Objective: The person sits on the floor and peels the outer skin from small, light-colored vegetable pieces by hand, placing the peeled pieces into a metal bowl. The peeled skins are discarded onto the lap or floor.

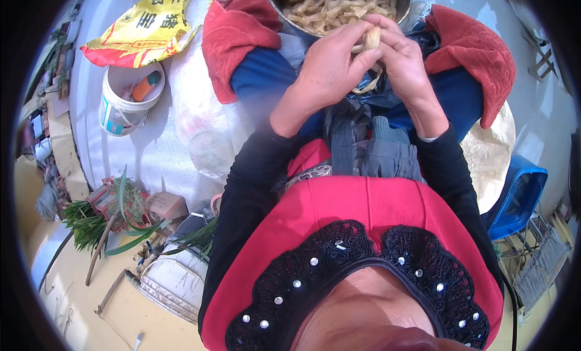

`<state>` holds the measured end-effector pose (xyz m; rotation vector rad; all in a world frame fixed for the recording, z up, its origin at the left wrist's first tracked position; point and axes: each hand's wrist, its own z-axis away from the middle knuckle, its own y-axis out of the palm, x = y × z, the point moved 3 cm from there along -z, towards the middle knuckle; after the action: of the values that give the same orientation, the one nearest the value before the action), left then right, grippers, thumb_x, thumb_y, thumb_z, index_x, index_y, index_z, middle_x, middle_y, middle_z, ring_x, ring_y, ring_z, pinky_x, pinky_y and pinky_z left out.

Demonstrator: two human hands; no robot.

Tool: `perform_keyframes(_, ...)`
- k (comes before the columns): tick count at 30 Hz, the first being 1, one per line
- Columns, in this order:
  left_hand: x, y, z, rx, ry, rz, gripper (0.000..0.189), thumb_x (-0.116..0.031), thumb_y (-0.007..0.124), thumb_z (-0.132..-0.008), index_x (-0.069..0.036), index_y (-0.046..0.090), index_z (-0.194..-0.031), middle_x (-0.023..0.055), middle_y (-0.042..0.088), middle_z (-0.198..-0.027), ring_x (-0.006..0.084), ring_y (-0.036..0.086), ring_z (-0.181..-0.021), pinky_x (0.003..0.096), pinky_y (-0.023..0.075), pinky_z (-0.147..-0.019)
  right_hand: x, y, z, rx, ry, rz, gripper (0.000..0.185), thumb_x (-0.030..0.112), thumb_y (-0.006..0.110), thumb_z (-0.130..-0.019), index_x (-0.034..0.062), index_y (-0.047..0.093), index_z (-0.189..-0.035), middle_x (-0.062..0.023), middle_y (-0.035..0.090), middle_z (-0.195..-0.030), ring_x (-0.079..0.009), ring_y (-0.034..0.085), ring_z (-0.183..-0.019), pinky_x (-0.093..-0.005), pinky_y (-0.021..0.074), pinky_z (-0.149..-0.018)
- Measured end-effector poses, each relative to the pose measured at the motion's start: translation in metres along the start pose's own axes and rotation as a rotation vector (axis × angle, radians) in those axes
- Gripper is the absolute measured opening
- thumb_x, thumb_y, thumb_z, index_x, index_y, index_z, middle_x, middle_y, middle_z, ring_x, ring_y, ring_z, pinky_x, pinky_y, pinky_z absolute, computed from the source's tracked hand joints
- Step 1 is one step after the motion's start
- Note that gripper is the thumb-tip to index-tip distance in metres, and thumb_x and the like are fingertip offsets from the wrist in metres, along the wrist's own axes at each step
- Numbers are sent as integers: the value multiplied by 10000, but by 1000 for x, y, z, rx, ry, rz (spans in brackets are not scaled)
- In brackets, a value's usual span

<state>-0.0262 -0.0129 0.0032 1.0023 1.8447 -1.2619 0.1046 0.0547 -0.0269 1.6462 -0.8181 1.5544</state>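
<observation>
Both hands meet over the lap at the near rim of a round basin [299, 29]. Between their fingertips is a pale, folded strip of dried plant fibre [373, 38], possibly corn husk. My left hand [324, 65] pinches it with thumb and fingers. My right hand [399, 53] grips its other side, fingers curled around it. A loose tail of strip [370, 82] hangs below the hands. Many similar pale folded pieces [340, 8] fill the basin. The hands partly hide the held piece.
A white bucket [131, 107] holding an orange-and-green object stands at left, below a yellow printed sack [147, 26]. A white plastic sack [199, 124] lies by the left leg. Red cloths [472, 56] cover the knees. At right is a blue plastic stool or container [517, 201].
</observation>
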Motion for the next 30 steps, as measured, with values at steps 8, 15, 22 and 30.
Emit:
perform_keyframes(8,2,11,-2,-6,-224,-155,284,-302,527,-916,-67,612,-1050,212,659,-826,409,640,-819,472,504,-704,34,2,2,33,-440,660,77,-7,608,-831,-33,659,-883,-139,608,-1171,-314,587,-1082,-362,462,-933)
perform_keyframes(15,27,14,0,0,-249,200,247,-247,481,-935,-24,588,-939,144,633,-725,297,613,-651,392,485,-601,43,8,-2,87,-579,762,85,-27,566,-869,-40,637,-913,-139,588,-1179,-267,569,-1103,-310,448,-931)
perform_keyframes(22,8,21,9,-39,-669,1073,231,-215,405,-1002,-46,561,-981,-14,434,-616,53,339,-494,209,255,-421,18,0,-3,-30,-111,-110,107,3,590,-894,-43,680,-928,-85,570,-1212,-183,549,-1127,-299,426,-960)
perform_keyframes(30,11,6,40,-105,-218,172,193,-189,536,-982,-28,627,-1037,56,548,-657,135,491,-520,267,388,-487,-6,4,-13,85,188,-592,328,114,599,-950,-52,559,-1230,-75,636,-1089,-147,596,-1005,-287,468,-903)
